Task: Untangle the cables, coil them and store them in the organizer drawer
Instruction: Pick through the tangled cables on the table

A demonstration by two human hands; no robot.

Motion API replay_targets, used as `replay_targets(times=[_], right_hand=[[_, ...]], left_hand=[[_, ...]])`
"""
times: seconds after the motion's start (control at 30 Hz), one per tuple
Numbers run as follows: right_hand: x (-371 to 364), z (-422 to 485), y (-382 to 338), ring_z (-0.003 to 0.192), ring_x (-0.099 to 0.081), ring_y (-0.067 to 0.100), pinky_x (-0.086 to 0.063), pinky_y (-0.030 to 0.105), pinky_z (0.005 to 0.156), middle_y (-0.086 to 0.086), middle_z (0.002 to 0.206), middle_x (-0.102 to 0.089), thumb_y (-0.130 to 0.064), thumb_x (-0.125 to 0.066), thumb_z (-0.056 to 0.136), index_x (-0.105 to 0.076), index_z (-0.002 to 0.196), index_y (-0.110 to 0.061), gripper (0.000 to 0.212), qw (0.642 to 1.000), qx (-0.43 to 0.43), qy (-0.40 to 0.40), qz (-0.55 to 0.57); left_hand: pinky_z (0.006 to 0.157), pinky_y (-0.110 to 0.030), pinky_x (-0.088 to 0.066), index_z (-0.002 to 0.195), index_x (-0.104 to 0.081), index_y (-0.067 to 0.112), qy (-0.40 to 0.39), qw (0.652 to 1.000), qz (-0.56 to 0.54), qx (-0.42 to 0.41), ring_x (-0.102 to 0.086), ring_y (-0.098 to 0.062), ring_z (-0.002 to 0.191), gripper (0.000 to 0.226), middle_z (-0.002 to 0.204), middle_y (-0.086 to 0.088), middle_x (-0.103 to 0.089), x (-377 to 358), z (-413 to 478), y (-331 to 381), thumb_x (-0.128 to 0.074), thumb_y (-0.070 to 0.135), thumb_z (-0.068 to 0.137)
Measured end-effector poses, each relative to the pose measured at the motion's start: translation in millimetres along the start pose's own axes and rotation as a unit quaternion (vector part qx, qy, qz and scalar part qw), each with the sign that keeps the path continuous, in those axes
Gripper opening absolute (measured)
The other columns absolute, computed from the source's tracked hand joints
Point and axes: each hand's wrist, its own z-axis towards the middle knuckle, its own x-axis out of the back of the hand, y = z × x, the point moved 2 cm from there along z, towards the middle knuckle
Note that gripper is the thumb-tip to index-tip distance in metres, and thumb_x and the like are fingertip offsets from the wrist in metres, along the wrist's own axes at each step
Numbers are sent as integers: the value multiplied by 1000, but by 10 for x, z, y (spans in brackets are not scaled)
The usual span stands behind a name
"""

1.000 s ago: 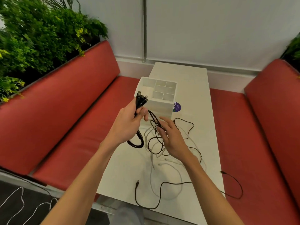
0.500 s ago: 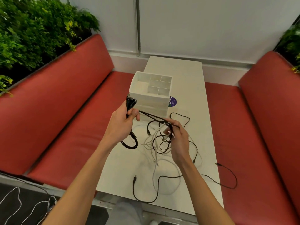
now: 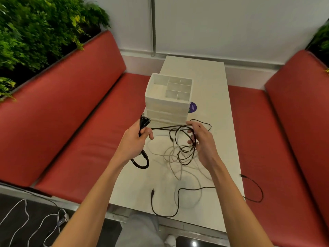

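My left hand (image 3: 136, 139) grips a folded black cable (image 3: 143, 122); its plug ends stick up above my fist and a loop hangs below at the table's left edge. A black strand runs taut from that fist to my right hand (image 3: 203, 139), which holds a tangle of black and white cables (image 3: 183, 148) lifted slightly off the white table (image 3: 210, 82). More white cable (image 3: 179, 175) and a long black cable (image 3: 165, 213) trail toward the near edge. The white organizer with drawers (image 3: 167, 111) stands just behind my hands, drawers closed.
Red cushioned benches (image 3: 74, 122) flank the table on both sides. A black cable end (image 3: 256, 188) hangs over the right edge onto the right bench. A purple sticker (image 3: 193, 107) lies beside the organizer. Plants (image 3: 32, 29) fill the upper left. White cords lie on the floor (image 3: 23, 225).
My right hand has lifted the tangle and moved rightward, pulling the black strand taut between both hands. My left hand has kept its hold on the folded black cable.
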Motion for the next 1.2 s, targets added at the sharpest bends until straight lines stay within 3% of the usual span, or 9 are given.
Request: replay_targets(times=[0.1,0.2,0.37,0.57,0.73,0.87,0.97,1.07,1.2], right_hand=[[65,72,-22,91,-56,15,-43,36,82,1,97,-65,-56,-44,113,-84,101,-25,51,990,-29,4,-135],[199,192,-66,89,-61,18,-45,40,81,8,101,-75,-45,-61,106,-77,81,-27,35,951,14,9,-308],[275,228,-255,63,-26,13,-36,34,67,-6,75,-53,-26,-58,113,-76,93,-17,28,999,-15,18,-22],[355,272,-718,67,-12,15,-28,27,64,-4,77,-15,-33,-62,111,-78,124,-25,23,975,31,54,215],[550,271,-997,66,-16,15,-34,27,69,-3,79,-17,-42,-54,113,-67,136,-35,27,979,80,61,179],[661,251,-1007,68,-41,14,-48,33,76,-4,78,-43,-41,-50,115,-67,128,-32,23,979,110,63,158],[744,329,-767,73,-61,19,-52,38,78,-3,80,-61,-25,-51,114,-72,111,-20,21,990,102,97,-28],[801,371,-238,77,-70,20,-48,37,77,-6,78,-73,-21,-55,109,-78,97,-27,26,953,65,93,-281],[925,241,588,87,-74,15,-54,37,86,-1,92,-80,-25,-57,111,-79,115,-21,23,892,22,69,-445]], left_hand=[[58,-21,-37,82,-44,44,1,1000,-5,11,-48,-15,62,46,85,8,-73,44,-57,-152,-51,9,110],[54,-21,-35,100,-64,22,26,999,-1,43,-43,-10,53,20,72,22,-66,123,-97,-375,-51,11,112],[55,-20,-38,103,-58,31,13,996,29,79,-49,-17,56,22,93,22,-77,163,-139,-749,-51,13,112],[48,-18,-34,119,-68,14,-6,987,50,154,-52,-2,49,25,75,29,-69,-12,-267,-1150,-46,6,110],[55,-28,-39,123,-68,19,-4,979,62,196,-53,-1,56,33,92,17,-77,-78,-383,-1368,-42,5,108],[54,-32,-40,114,-69,15,16,973,66,220,-49,-7,48,29,105,15,-78,-102,-393,-1470,-42,6,108],[53,-29,-40,118,-67,18,6,976,56,210,-47,-8,49,28,90,21,-77,-121,-384,-1447,-43,8,109],[57,-32,-41,118,-64,20,-4,979,48,197,-47,-7,51,27,87,24,-76,-175,-381,-1404,-44,5,107],[50,-21,-39,103,-63,19,-3,981,37,189,-48,-8,49,23,91,31,-73,-265,-421,-1317,-46,5,107]])
